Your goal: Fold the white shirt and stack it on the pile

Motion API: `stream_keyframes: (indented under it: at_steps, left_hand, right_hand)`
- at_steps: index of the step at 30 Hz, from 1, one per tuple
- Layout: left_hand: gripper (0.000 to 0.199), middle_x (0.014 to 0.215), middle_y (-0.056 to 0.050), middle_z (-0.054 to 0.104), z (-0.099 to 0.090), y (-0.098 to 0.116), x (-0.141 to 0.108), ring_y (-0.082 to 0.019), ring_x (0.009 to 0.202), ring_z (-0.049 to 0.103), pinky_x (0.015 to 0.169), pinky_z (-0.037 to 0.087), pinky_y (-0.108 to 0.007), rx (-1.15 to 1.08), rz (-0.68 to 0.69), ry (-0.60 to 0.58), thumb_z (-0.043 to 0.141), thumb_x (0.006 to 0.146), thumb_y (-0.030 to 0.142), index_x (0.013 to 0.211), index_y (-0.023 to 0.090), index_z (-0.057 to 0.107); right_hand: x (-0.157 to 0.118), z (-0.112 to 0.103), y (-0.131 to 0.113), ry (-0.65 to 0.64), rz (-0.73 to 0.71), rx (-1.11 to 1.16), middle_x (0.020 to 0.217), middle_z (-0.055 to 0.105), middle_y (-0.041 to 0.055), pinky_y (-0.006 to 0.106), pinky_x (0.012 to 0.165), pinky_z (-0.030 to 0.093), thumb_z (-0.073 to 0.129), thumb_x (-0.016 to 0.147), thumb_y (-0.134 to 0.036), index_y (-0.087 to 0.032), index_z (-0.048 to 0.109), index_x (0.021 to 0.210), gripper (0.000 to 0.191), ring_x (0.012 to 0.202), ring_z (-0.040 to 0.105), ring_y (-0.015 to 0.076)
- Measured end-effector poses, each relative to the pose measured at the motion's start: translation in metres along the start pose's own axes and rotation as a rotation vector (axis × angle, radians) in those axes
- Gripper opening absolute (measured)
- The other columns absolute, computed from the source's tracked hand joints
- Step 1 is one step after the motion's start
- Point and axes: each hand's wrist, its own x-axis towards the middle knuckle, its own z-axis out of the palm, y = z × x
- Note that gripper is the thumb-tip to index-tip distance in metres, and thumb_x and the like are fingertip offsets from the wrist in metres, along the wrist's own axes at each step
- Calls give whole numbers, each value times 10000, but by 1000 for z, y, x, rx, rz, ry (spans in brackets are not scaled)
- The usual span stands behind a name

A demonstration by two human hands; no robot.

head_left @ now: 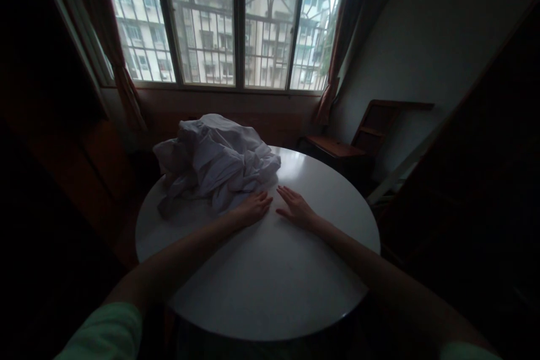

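A large crumpled heap of pale cloth (221, 154) lies on the far left part of a round white table (270, 281). My left hand (254, 208) rests at the near right edge of the heap, fingers stretched out and holding nothing. Whether it touches the cloth I cannot tell. To its right, my right hand (295, 207) lies flat on the tabletop with the fingers extended and the thumb apart. A small gap separates the two hands. Folds hide how large the cloth is and what kind of item it is.
Behind the table is a barred window (238, 28) with tied curtains (126, 93) at its sides. A wooden chair (337, 146) stands at the back right by the wall. Dark wooden furniture (107, 157) is on the left. Both sides of the room are very dim.
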Motion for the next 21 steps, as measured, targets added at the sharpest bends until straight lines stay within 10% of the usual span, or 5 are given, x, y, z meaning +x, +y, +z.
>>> stream_keyframes:
  at_steps: [9,21]
  left_hand:
    - [576,1456,-73,253,-8,6,-31,-246,1336,206,1057,202,-404,-89,-79,-53,255,866,557,1349,251,331]
    - [824,1469,-152,160,-12,35,-37,-252,1359,118,1080,154,-353,-159,105,-137,212,802,677,1404,116,170]
  right_hand:
    - [-24,-8,-25,-187,71,9,1448,245,122,452,1054,236,340,803,-636,-193,286,1387,735,1338,195,270]
    - [-24,-9,-17,-261,136,-24,1439,261,124,499,1050,208,283,793,-676,-188,323,1372,758,1330,212,288]
